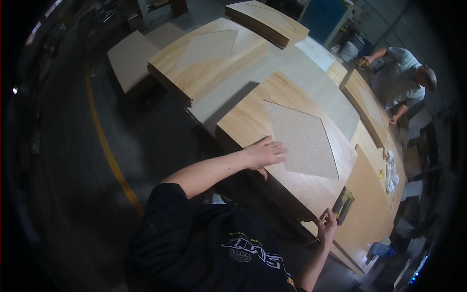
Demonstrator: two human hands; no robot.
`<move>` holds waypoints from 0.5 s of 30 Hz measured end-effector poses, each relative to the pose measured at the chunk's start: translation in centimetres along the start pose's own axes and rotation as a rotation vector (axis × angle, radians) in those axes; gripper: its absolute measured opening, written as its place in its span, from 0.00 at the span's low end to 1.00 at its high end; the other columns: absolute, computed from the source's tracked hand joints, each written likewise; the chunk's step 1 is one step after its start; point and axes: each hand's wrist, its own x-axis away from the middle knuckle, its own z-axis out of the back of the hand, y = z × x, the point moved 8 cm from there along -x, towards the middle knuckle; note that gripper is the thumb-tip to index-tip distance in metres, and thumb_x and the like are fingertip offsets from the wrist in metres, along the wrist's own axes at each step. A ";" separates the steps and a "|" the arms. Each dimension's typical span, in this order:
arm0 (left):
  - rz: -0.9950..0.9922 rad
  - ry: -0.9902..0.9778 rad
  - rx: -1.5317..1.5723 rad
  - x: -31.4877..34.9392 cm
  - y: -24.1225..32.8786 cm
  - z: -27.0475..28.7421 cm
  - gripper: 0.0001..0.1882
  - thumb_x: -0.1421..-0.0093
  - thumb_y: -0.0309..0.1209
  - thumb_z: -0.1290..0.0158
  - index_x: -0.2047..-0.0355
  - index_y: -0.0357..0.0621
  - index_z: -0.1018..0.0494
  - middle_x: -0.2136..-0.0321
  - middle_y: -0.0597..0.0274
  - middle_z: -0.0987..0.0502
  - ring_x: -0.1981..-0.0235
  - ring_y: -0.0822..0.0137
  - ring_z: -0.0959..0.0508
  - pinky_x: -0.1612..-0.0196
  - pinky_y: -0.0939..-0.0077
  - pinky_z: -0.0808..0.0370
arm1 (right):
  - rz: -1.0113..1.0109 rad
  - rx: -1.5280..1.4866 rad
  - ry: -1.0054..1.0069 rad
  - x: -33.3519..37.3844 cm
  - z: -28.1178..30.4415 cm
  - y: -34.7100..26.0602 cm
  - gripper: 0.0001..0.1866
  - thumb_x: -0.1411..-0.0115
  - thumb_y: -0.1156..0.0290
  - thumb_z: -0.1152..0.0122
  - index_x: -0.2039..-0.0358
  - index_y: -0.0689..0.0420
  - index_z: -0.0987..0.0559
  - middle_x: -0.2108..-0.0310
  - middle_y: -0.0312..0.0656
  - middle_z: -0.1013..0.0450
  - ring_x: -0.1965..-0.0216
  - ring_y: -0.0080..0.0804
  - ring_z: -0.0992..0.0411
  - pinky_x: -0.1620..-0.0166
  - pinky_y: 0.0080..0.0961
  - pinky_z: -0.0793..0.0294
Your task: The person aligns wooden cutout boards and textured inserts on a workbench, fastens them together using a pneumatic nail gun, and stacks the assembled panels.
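A stack of wooden panels (296, 182) lies in front of me, its top panel pale wood with a grey diamond-shaped inset (306, 138). My left hand (265, 153) rests flat on the near left part of the top panel, fingers spread toward the inset and thumb over the near edge. At the near right corner is my right hand (327, 226), its fingers bent together against the panel's edge. Whatever they pinch there is too small to make out. Just beyond that hand sits a yellow-green and dark tool (345, 207), close to the stack's right side.
More panel stacks stand at the far left (209, 53) and far end (270, 22) of the big table (311, 73). A co-worker (401, 80) at the right leans over another stack (365, 104), holding a yellow tool. A white cloth (390, 173) and blue tool (379, 250) lie rightward.
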 end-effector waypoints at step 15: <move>0.895 0.069 0.152 15.2 -13.1 7.5 0.15 0.44 0.26 0.36 0.56 0.39 0.20 0.61 0.50 0.19 0.57 0.49 0.19 0.53 0.61 0.23 | -0.133 -0.113 0.212 2.0 1.2 -2.3 0.17 0.46 0.77 0.28 0.55 0.55 0.18 0.65 0.45 0.21 0.64 0.39 0.21 0.59 0.32 0.23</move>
